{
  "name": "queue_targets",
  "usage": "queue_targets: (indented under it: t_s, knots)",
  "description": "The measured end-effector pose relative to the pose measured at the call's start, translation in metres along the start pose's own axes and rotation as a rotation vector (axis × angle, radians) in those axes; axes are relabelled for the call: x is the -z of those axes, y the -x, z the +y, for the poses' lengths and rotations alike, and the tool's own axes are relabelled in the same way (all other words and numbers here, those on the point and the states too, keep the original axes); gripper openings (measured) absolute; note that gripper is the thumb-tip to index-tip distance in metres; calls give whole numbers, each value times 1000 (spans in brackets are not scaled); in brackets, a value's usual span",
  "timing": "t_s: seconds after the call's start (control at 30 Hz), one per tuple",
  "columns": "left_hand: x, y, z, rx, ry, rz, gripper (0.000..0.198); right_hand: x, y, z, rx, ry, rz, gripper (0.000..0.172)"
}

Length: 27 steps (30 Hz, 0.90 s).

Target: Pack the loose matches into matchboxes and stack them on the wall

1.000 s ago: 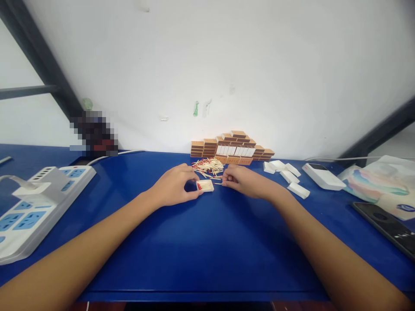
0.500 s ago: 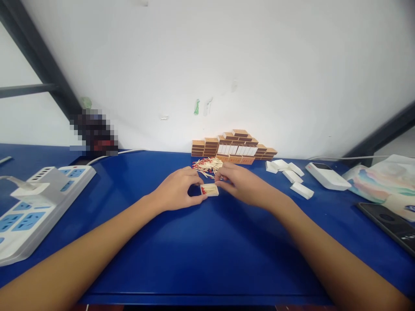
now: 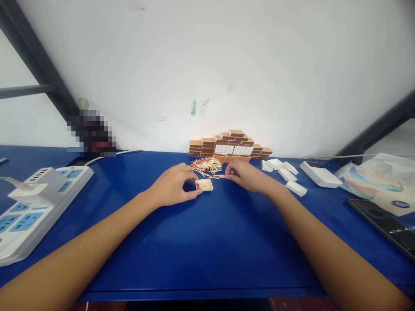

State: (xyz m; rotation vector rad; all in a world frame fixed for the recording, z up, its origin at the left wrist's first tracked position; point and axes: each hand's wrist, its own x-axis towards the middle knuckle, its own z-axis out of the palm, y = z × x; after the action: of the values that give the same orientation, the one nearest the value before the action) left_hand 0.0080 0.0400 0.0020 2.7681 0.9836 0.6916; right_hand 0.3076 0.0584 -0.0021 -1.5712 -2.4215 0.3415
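My left hand [image 3: 171, 186] grips the left end of a small white matchbox tray [image 3: 211, 186] between thumb and fingers. Red-headed matches [image 3: 203, 185] lie side by side in that tray, heads to the left. To the right and slightly farther back, my right hand [image 3: 244, 175] is closed in a pinch at the tail ends of a few matches [image 3: 217, 176], which point left over the blue table. How many it pinches is unclear. Just behind both hands spreads a loose pile of matches [image 3: 207, 164].
Stacked matchboxes [image 3: 235, 140] stand against the wall. On the right are several white trays [image 3: 296, 188], a white device [image 3: 320, 174], a dark phone [image 3: 379, 222] and a plastic bag [image 3: 385, 177]. A power strip [image 3: 48, 220] with a plugged-in adapter lies left.
My right hand has moved from the tray's right edge, away to the right, and now pinches matches beside the pile. My left hand stays on the tray. The view has shifted slightly.
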Motion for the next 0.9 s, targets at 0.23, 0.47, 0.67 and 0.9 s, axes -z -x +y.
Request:
queue_targets:
  t_s: [0.23, 0.47, 0.67, 0.9]
  knots:
    - [-3, 0, 1, 23, -18, -14, 27, -5, -3, 5, -43, 99, -22, 16]
    - [-3, 1, 4, 6, -16, 7, 26, 10, 8, -9, 34, 182, 84, 14]
    - [-6, 1, 9, -49, -7, 5, 24, -2, 19, -51, 215, 215, 126, 9]
    - [-7, 2, 11, -62, 19, 27, 24, -16, 24, -78, 277, 297, 69, 10]
